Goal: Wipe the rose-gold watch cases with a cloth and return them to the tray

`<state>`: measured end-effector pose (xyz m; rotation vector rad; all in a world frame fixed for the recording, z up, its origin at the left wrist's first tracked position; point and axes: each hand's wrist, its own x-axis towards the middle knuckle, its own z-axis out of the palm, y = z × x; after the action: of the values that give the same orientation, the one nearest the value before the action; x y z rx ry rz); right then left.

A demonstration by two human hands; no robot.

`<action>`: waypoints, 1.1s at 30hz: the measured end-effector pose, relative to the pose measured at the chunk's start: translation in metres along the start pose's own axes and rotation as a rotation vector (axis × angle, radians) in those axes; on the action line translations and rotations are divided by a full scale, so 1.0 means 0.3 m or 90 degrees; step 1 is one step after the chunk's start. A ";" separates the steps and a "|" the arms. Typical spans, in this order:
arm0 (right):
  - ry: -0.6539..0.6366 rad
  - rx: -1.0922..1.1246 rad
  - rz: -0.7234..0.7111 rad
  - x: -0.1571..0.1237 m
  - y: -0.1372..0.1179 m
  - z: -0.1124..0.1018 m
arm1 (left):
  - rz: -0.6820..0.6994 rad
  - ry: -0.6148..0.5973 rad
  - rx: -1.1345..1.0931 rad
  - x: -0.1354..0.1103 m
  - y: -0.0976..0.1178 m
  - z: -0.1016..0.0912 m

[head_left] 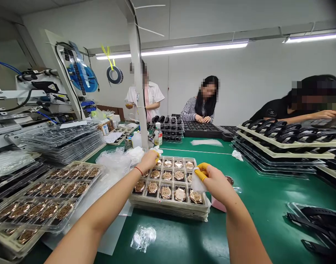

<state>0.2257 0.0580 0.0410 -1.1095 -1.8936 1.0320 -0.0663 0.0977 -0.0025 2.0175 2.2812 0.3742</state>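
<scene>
In the head view, a stack of clear plastic trays (170, 206) stands before me on the green table. Its top tray holds rows of rose-gold watch cases (166, 192), their backs facing up. My right hand (213, 181), with yellow finger cots, pinches a white wiping cloth (198, 182) over the tray's right edge. At the back left corner of the tray is my left hand (149, 161). Its fingers are curled, with a yellow cot showing; what they hold, if anything, is hidden. Just behind it lies crumpled white tissue (158, 149).
More watch-case trays (51, 189) stand at left, beside clear plastic bags (114, 161). A bottle (158, 134) is near the post (139, 84). Trays of black watches (288, 134) and loose straps (318, 223) lie at right. Several people work across the table.
</scene>
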 end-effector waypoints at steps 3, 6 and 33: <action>-0.089 0.124 -0.023 0.001 -0.002 -0.005 | 0.029 -0.065 0.003 0.037 0.026 -0.013; -0.032 0.175 0.001 0.017 0.003 0.002 | 0.037 -0.084 -0.021 0.047 0.039 -0.059; 0.033 0.329 -0.127 -0.045 -0.033 0.335 | 0.382 0.404 -0.172 -0.441 0.118 -0.038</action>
<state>0.1415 0.0141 0.0036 -0.6288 -1.5328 1.2651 -0.0168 -0.0305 0.0027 2.6452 1.6351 1.4507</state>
